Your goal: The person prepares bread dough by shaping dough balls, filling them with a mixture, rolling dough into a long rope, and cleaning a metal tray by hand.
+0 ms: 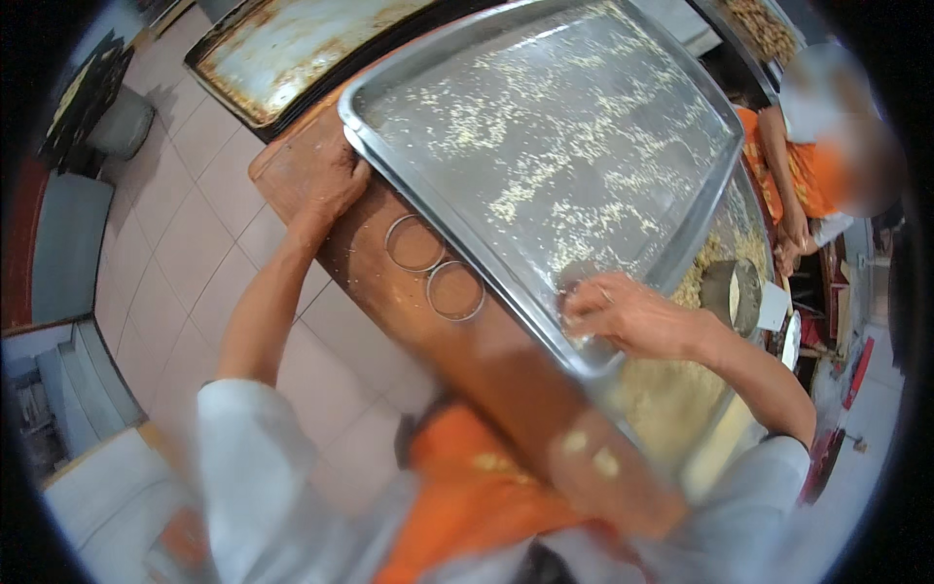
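Note:
A large metal tray [681,88], dusted with pale crumbs, is tilted over a heap of crumbly yellow mixture [671,399]. My left hand [331,180] grips the tray's left rim at the edge of a brown wooden table [389,282]. My right hand [623,311], with a ring on one finger, rests curled on the tray's lower corner among the crumbs. Two metal ring moulds [435,268] lie side by side on the table just below the tray.
A worn, browned baking tray [282,49] lies at the table's far end. A person in orange [808,165] works at the right by a metal bowl [744,292]. Tiled floor [185,253] runs along the left, with a grey bin [122,122].

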Available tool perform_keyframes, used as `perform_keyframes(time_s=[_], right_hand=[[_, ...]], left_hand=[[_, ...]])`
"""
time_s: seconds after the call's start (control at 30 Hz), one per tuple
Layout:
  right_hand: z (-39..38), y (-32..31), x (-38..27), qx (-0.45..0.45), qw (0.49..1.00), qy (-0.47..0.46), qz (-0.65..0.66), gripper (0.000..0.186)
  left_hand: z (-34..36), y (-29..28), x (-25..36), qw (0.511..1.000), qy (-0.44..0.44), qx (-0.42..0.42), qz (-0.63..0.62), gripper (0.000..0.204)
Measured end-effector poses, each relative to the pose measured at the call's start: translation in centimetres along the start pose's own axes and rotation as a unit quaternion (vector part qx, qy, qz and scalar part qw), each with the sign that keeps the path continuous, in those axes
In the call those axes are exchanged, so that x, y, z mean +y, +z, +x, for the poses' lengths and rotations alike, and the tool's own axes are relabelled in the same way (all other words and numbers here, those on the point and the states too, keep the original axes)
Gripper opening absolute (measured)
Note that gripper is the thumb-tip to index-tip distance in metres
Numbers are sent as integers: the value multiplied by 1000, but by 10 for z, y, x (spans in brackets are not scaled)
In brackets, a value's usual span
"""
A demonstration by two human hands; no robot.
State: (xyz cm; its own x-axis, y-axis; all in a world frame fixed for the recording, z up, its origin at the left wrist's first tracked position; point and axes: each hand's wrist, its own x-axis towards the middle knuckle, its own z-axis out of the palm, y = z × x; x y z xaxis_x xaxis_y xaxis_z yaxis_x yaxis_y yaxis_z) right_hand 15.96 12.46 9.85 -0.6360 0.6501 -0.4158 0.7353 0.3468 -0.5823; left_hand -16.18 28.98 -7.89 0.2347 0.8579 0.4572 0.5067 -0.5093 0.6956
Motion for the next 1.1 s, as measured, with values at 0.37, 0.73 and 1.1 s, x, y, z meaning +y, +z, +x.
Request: perform_keyframes(time_s=[0.37, 0.73, 1.1], right_hand=[[-37, 28, -4, -41, 998, 43, -18, 23], [-29, 26, -8, -69, 992, 101, 39, 25], [-31, 9, 27, -83, 995, 44, 26, 25]], left_hand=[[3, -1, 10, 984, -115, -88, 106, 33], [4, -6, 14, 988, -86, -63, 112, 32], [3, -3, 14, 989, -128, -70, 26, 25]])
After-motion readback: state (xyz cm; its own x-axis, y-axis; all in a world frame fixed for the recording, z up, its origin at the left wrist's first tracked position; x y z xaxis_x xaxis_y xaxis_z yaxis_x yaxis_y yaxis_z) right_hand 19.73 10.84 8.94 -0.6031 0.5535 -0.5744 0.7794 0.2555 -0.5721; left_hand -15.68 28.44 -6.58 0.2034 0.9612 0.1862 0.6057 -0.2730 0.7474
